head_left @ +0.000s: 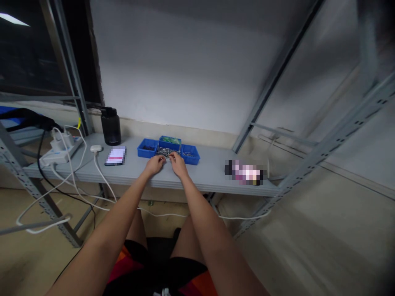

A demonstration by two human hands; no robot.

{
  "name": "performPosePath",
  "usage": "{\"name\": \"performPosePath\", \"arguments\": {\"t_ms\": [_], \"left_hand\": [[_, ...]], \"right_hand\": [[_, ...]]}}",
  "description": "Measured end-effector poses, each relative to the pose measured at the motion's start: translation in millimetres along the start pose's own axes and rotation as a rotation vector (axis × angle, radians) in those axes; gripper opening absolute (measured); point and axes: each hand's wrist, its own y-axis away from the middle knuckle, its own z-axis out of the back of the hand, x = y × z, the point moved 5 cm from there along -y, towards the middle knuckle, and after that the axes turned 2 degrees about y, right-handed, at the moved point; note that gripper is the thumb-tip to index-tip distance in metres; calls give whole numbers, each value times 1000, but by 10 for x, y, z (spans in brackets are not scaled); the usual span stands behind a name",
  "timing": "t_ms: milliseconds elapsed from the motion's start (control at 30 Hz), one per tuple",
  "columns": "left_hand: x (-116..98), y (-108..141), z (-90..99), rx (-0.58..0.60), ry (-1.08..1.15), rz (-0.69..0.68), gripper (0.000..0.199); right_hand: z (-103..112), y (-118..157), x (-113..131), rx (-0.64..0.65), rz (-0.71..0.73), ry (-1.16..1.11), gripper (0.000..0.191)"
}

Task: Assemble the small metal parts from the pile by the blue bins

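Note:
Both hands work close together at the front of a group of small blue bins. My left hand (155, 165) is closed, its fingertips pressed together; whatever they hold is too small to make out. Just to its right, my right hand (178, 164) also pinches at something tiny that I cannot name. Behind the fingertips lie many thin shiny metal pieces (166, 151) in the middle bin. The left blue bin (145, 153) contains dark small parts, the back blue bin (170, 139) green-looking ones, and the right blue bin (193, 159) some thin metal pieces.
The bins stand on a grey metal shelf (206, 172) against a wall. To the left are a black bottle (111, 126), a lit phone (116, 156), a white charger puck (96, 148) and a power strip (61, 152) with loose cables. A pixelated object (245, 172) lies at right.

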Motion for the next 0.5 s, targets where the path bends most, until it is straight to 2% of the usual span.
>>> {"name": "performPosePath", "arguments": {"t_ms": [233, 367, 500], "left_hand": [[25, -16, 81, -112, 100, 82, 24], [20, -13, 120, -153, 150, 107, 21], [7, -10, 117, -159, 170, 73, 19]], "right_hand": [[-13, -20, -36, -28, 25, 49, 21], [-100, -37, -87, 64, 18, 45, 17], [-188, -35, -120, 172, 5, 68, 14]]}}
